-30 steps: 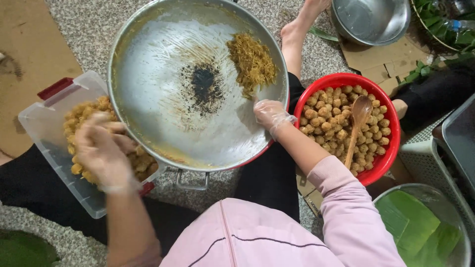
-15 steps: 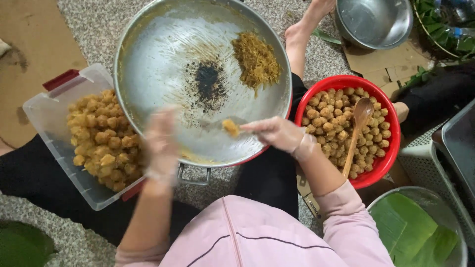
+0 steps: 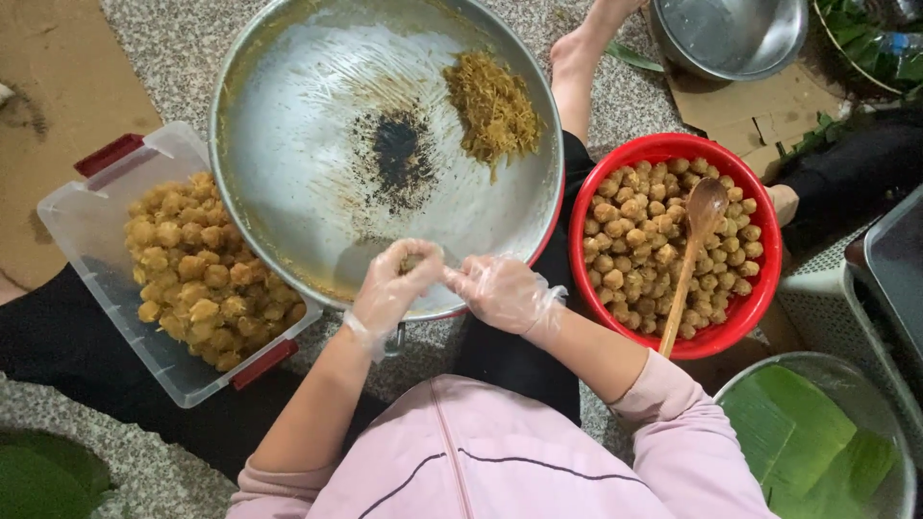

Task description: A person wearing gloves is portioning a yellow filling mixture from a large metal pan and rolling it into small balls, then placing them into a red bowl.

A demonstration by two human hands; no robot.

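Landmark: the large round metal tray (image 3: 317, 183), lined with clear film, resting across the seated person's lap. Both gloved hands meet at the tray's near rim. Left hand (image 3: 392, 288): fingers curled and pressed around a small yellowish-brown filling ball (image 3: 411, 261), mostly hidden in the palm. Right hand (image 3: 502, 291): fingertips closed and touching the left hand at the ball; whether they pinch the ball itself cannot be told. On the tray's far side, a heap of shredded golden filling (image 3: 492, 104); near its centre, a patch of dark ground spice (image 3: 396, 154). Left of the tray, a clear plastic box (image 3: 77, 226) of coated balls. Right of the tray, a red bowl (image 3: 740, 312) of plain balls with a wooden spoon (image 3: 690, 255) standing in them.
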